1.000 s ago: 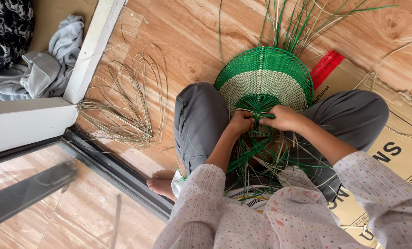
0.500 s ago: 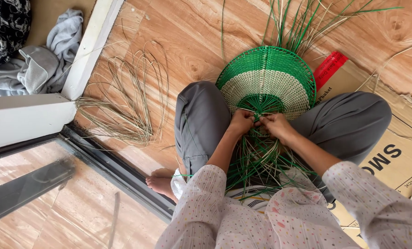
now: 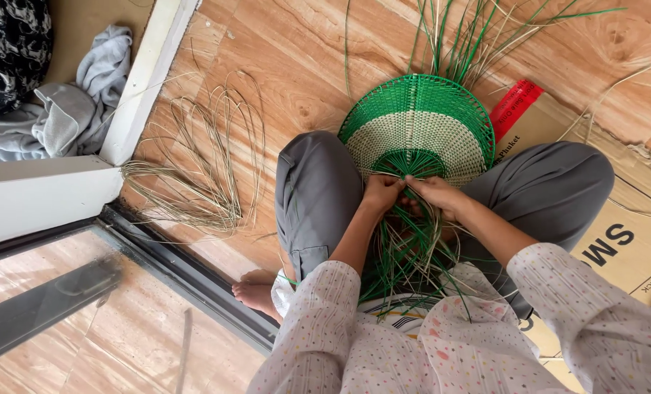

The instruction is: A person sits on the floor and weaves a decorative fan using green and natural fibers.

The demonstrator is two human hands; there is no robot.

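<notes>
Weaving in progress: the round green-and-cream woven panel (image 3: 419, 124) rests against the person's knees above the wooden floor. The left hand (image 3: 381, 194) pinches strands at its lower edge; the right hand (image 3: 435, 194) grips the green and straw-coloured strips (image 3: 405, 252) fanning into the lap. The next pass looks to need a tight, even tuck. Glossy flat strips, dense ribbed weave. Loose pale loops of cane (image 3: 201, 157) lie toward the door threshold, flattened cardboard (image 3: 624, 233) on the right.

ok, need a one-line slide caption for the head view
Seated on a wood floor, left hand and right hand work strands at the edge of a green-and-cream woven disc on the lap.
</notes>
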